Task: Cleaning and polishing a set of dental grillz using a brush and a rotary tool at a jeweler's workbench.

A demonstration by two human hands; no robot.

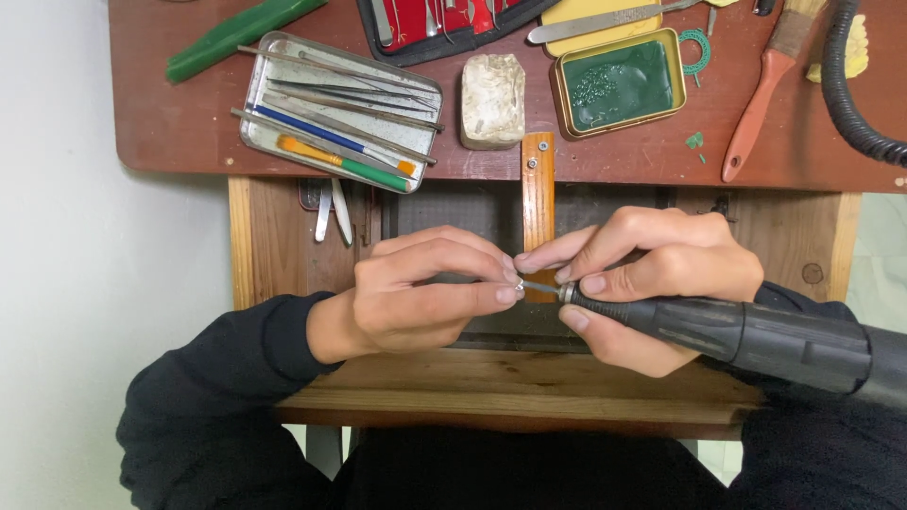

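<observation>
Your left hand [416, 293] pinches a small metal piece [519, 280] between thumb and fingertips, held over the wooden peg [539, 203] of the bench. Just to its right, your right hand [652, 274] is clamped around the black rotary tool [746, 335]. The tool's long axis runs left-right, its thin bit [540, 287] touching the piece.

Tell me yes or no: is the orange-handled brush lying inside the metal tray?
No, the orange-handled brush lies on the bare wooden bench top at the right, far from the metal tray at the left.
</observation>
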